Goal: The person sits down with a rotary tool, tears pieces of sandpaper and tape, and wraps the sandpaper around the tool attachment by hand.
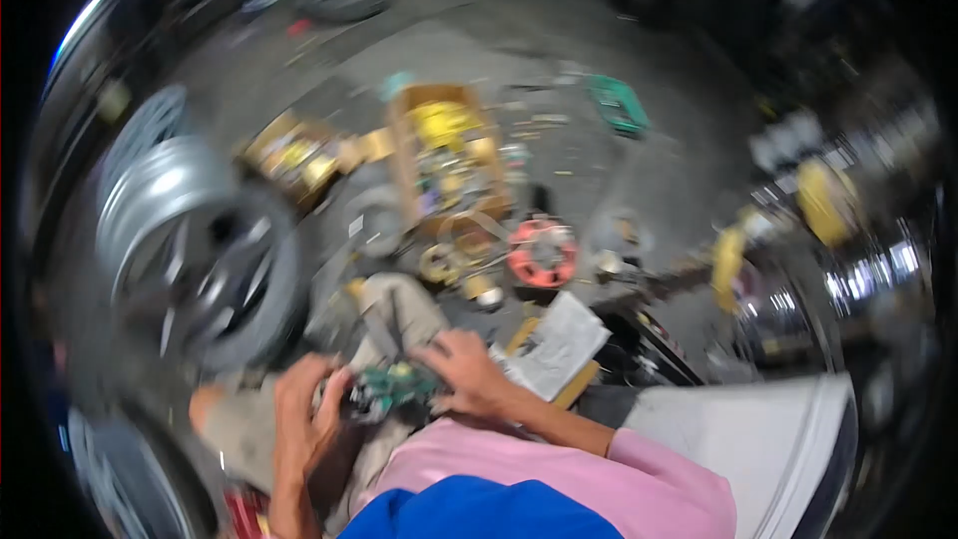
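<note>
On my lap lies a blurred green-and-silver part [401,386], perhaps a small mechanical assembly; its exact kind cannot be made out. My left hand [307,407] is curled at its left end, thumb and fingers bent around the silver side. My right hand [471,371] reaches in from the other side, with fingers above and below its right end. Both hands appear closed on the part, though motion smears the fingertips. Just beyond it, a dark, thin strip-like thing [380,331] lies over my trouser leg.
A wheel rim with tyre [269,279] stands at left. Ahead are a cardboard box [404,155] of mixed parts, a smaller box [269,140], a red round reel-like thing [542,252] and a green tray [621,105]. Papers [564,344] lie right of my knee, near a white panel [728,439].
</note>
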Tool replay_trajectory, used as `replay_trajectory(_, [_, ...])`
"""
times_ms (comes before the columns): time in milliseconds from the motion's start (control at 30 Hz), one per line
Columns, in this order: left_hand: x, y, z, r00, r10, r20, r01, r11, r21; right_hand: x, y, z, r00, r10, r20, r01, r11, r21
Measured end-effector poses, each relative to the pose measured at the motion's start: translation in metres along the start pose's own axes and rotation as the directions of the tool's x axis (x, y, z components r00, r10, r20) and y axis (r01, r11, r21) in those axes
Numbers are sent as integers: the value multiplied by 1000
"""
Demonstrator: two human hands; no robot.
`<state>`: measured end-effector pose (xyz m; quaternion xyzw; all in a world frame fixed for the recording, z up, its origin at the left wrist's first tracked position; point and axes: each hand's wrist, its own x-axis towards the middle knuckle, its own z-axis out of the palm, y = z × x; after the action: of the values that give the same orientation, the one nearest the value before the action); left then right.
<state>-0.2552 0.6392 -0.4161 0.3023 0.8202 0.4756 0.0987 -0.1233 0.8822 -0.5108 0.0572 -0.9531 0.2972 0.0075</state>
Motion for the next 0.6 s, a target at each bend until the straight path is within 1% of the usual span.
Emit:
replay_trajectory(33, [0, 16, -17, 999, 26, -29, -24, 998, 60, 15, -7, 2, 1000, -16, -15, 16, 999, -33])
replay_trajectory(67, [-1, 27, -34, 992, 111, -52, -102, 984, 145, 31, -13, 4, 999, -43, -29, 41, 997, -62])
replay_trajectory(100, [-2, 32, -44, 972, 194, -136, -171, 972, 162, 48, -25, -5, 993, -105, -49, 103, 994, -44])
replay_trajectory(133, [-6, 38, -59, 964, 208, -167, -179, 968, 174, 65, -38, -14, 984, -163, -72, 161, 987, -27])
replay_trajectory(167, [-10, 43, -74, 959, 210, -188, -162, 957, 242, 83, -48, -14, 963, -233, -134, 236, 972, 7])
replay_trajectory(200, [-12, 59, -91, 949, 205, -240, -113, 931, 347, 99, -57, -13, 937, -280, -210, 293, 956, 30])
replay_trajectory(233, [-13, 54, -104, 917, 248, -313, -131, 927, 350, 114, -64, -13, 930, -296, -218, 314, 948, 52])
replay_trajectory(267, [-18, 56, -120, 905, 240, -351, -86, 911, 403, 126, -70, -13, 925, -301, -233, 324, 944, 65])
replay_trajectory(333, [-32, 69, -141, 889, 55, -455, 78, 960, 269, 137, -74, -13, 928, -303, -216, 334, 934, 127])
replay_trajectory(400, [-42, 70, -161, 849, 19, -529, 157, 945, 286, 144, -69, -11, 949, -288, -130, 306, 939, 157])
replay_trajectory(433, [-50, 72, -174, 828, -48, -558, 240, 931, 276, 146, -63, -5, 953, -288, -93, 300, 940, 163])
replay_trajectory(467, [-57, 68, -183, 786, -88, -612, 301, 919, 254, 144, -58, 0, 960, -274, -56, 280, 947, 161])
replay_trajectory(533, [-73, 58, -204, 744, -119, -657, 371, 892, 258, 140, -42, 12, 975, -221, 34, 210, 959, 192])
replay_trajectory(600, [-90, 45, -229, 713, -132, -689, 436, 852, 289, 133, -20, 27, 977, -203, 62, 188, 963, 192])
